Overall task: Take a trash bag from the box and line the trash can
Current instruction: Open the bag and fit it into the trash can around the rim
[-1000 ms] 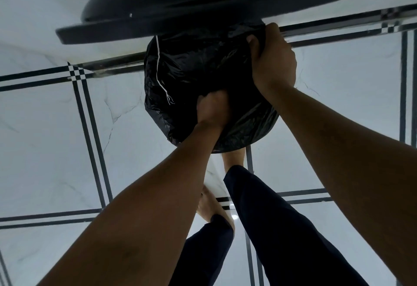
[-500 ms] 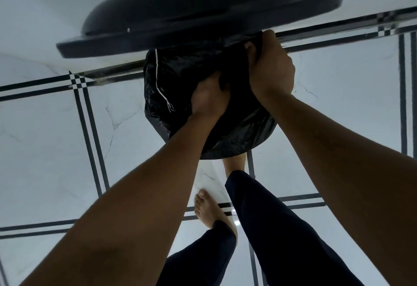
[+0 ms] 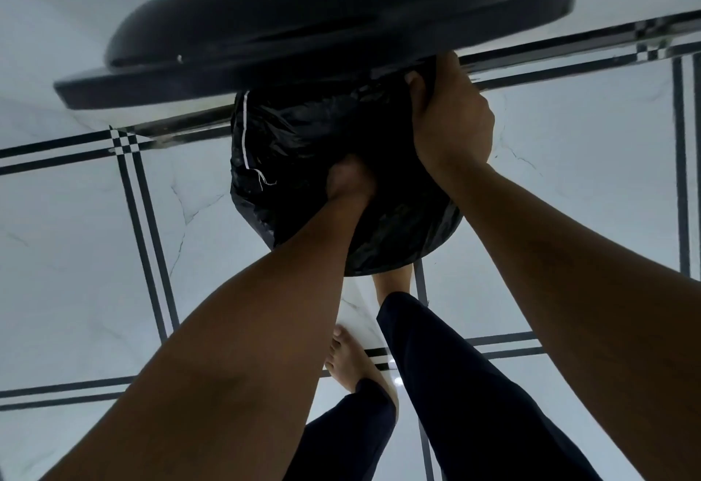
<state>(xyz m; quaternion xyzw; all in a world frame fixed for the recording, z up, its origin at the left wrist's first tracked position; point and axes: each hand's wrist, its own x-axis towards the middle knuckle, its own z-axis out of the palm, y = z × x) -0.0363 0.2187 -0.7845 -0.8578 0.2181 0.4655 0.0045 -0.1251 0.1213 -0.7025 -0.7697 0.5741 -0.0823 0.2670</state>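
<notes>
A black trash bag [image 3: 303, 146] with a white drawstring covers the round trash can [image 3: 421, 253] below me; only the can's lower right rim shows. The can's black lid [image 3: 303, 25] stands open above it. My left hand [image 3: 351, 180] is sunk inside the bag, fingers hidden in the folds. At the can's upper right edge, just under the lid, my right hand [image 3: 451, 120] is clenched on the bag's rim.
The floor [image 3: 76, 253] is white marble tile with black double lines. My bare feet [image 3: 352, 363] and dark trouser legs [image 3: 474, 385] stand right below the can. A dark metal strip [image 3: 182, 127] runs along the floor behind the can.
My left hand rose inside the bag, then dropped deeper again. My right hand stayed clamped on the rim. The view shifted slightly.
</notes>
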